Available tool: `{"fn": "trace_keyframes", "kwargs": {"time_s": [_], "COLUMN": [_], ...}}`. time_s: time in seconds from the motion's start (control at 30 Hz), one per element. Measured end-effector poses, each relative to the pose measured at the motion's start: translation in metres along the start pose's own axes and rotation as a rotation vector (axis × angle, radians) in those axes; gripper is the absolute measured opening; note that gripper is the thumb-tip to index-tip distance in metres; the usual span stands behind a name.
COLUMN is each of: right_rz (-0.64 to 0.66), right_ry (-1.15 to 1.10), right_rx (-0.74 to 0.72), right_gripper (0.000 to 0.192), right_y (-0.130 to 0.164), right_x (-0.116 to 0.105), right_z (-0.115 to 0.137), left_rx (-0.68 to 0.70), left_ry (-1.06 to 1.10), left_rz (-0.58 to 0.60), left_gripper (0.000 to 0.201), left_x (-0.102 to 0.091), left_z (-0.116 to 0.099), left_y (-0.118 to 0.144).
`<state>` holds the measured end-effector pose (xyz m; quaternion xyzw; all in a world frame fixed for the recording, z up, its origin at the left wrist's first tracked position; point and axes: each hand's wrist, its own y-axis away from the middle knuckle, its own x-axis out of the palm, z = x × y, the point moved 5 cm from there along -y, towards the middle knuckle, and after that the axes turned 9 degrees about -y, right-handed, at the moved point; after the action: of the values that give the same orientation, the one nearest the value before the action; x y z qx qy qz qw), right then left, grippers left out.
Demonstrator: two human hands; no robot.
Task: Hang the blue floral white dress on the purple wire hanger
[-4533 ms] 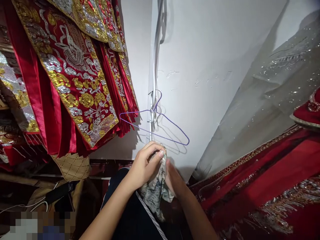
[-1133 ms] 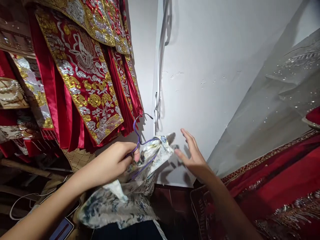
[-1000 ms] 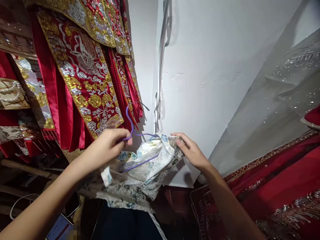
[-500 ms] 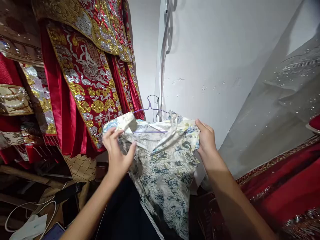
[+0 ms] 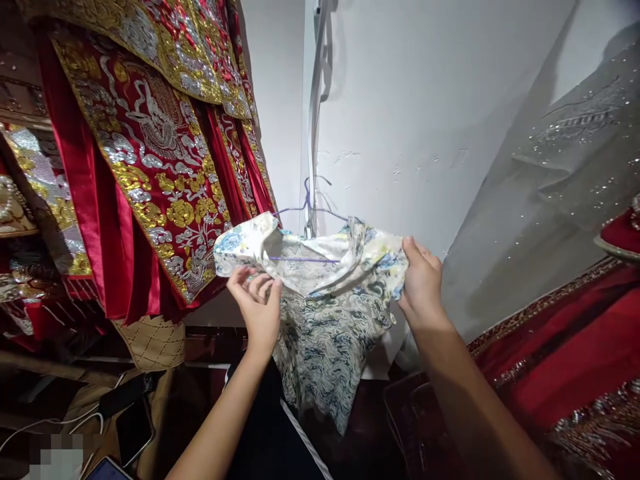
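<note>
A pale short-sleeved top [image 5: 325,327] with a grey, blue and yellow swirling print is on a thin purple hanger [image 5: 309,208]. The hanger's hook shows above the V-shaped neckline and its lower bar inside the neck opening. My right hand [image 5: 423,280] grips the sleeve edge on the right, thumb uppermost. On the other side, my left hand [image 5: 257,300] is below the left shoulder, its fingers curled against the fabric beside the neckline and its thumb close to them. The fabric partly hides those fingertips.
Red costumes with gold and silver embroidery [image 5: 165,153] hang at left. Behind the top is a white wall [image 5: 400,100] with a strip running upward. Sheer sparkling fabric [image 5: 565,153] and red cloth [image 5: 565,347] fill the right. Phones [image 5: 135,433] and white cables lie lower left.
My left hand has moved right and slightly down, its fingers curling in more. The top and my right hand have shifted slightly right, and the top's lower part hangs higher in view.
</note>
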<state>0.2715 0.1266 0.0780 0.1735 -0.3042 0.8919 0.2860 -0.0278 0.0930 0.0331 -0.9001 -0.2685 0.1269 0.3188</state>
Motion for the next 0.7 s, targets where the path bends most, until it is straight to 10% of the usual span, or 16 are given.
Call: {"fn": "trace_keyframes", "kwargs": {"time_s": [0.2, 0.33, 0.43, 0.57, 0.7], "right_rz": [0.117, -0.147, -0.226, 0.257, 0.623], "right_ry": [-0.057, 0.065, 0.178, 0.082, -0.016], "right_rx": [0.112, -0.067, 0.074, 0.544, 0.656], "right_gripper": [0.037, 0.035, 0.030, 0.031, 0.039], "right_y": [0.050, 0.080, 0.135, 0.212, 0.236], "right_x": [-0.020, -0.056, -0.077, -0.039, 0.017], "right_z": [-0.030, -0.051, -0.074, -0.095, -0.077], "left_rx": [-0.276, -0.262, -0.330, -0.383, -0.359], "left_ry": [-0.012, 0.082, 0.162, 0.277, 0.308], "left_rz": [0.276, 0.299, 0.382, 0.443, 0.483], "left_gripper": [0.020, 0.017, 0.020, 0.016, 0.014], "left_x": [0.030, 0.013, -0.012, -0.044, -0.053], "left_z": [0.054, 0.063, 0.058, 0.039, 0.015], "left_y": [0.046, 0.067, 0.085, 0.094, 0.092]}}
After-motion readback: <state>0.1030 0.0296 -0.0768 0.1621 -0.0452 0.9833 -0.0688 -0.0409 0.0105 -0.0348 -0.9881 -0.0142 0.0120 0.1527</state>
